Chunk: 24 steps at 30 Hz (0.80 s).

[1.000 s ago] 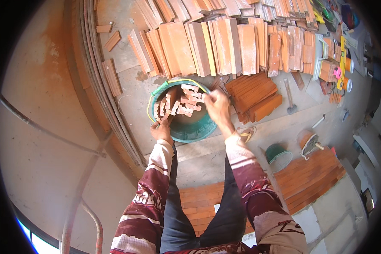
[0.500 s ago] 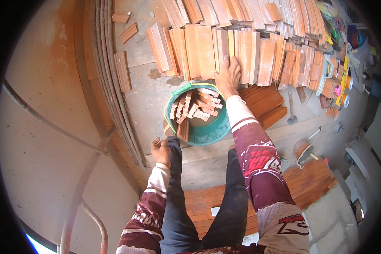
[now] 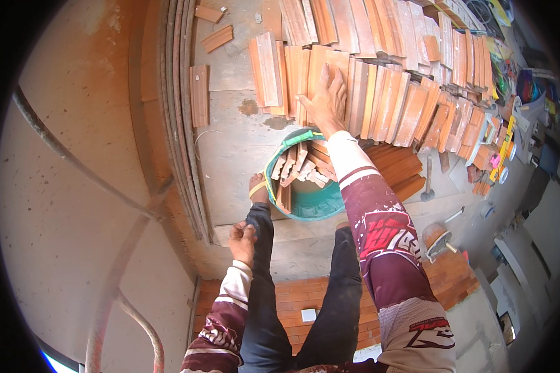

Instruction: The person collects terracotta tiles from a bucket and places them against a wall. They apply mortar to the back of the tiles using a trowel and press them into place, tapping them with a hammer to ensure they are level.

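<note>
My right hand (image 3: 330, 102) lies with fingers spread on a row of terracotta tile strips (image 3: 386, 102) stood side by side on the floor. Its thumb points left, and no strip is lifted in it. Below that wrist sits a round green bucket (image 3: 320, 206), partly covered by my right sleeve. Several wet-looking tile pieces (image 3: 286, 166) with notched ends lean inside it, above murky water. My left hand (image 3: 242, 241) hovers over my left shin with its fingers curled in; I see nothing held in it.
A second row of strips (image 3: 361, 28) lies farther off. Loose pieces (image 3: 218, 38) and long pipes (image 3: 183, 124) are on the left. Right of the bucket are stacked reddish strips (image 3: 395, 165), a hammer (image 3: 427, 186), and a yellow level (image 3: 506, 149). A white square (image 3: 308, 315) lies between my legs.
My right hand has moved leftward along the row of strips, and its fingers have spread. My left hand's fingers have curled in more. The view has shifted, so the bucket appears farther right.
</note>
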Motion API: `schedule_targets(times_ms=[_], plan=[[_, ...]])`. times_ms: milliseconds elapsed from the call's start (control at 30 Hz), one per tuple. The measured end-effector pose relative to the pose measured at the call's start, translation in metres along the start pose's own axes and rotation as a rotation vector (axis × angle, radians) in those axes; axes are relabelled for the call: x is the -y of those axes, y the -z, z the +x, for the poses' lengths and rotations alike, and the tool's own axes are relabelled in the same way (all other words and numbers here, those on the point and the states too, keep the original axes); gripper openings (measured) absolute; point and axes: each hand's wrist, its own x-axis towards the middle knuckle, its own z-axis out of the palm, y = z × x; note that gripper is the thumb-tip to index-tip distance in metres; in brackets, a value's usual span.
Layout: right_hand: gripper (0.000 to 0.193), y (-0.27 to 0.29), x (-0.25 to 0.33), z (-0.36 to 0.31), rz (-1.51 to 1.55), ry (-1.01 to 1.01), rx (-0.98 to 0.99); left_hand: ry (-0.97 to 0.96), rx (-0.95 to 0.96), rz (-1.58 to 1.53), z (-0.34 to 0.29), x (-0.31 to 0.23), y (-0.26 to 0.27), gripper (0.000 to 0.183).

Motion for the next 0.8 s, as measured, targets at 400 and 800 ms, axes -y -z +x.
schedule_targets(times_ms=[400,800], plan=[[0.086,0.007,0.019,0.101,-0.417,0.078,0.247,0.072,0.020,-0.090,-0.011,-0.019,0.034,0.022],[0.068,-0.009,0.045,0.095,-0.589,0.021,0.370,0.084,-0.009,-0.104,0.002,-0.020,0.042,0.020]])
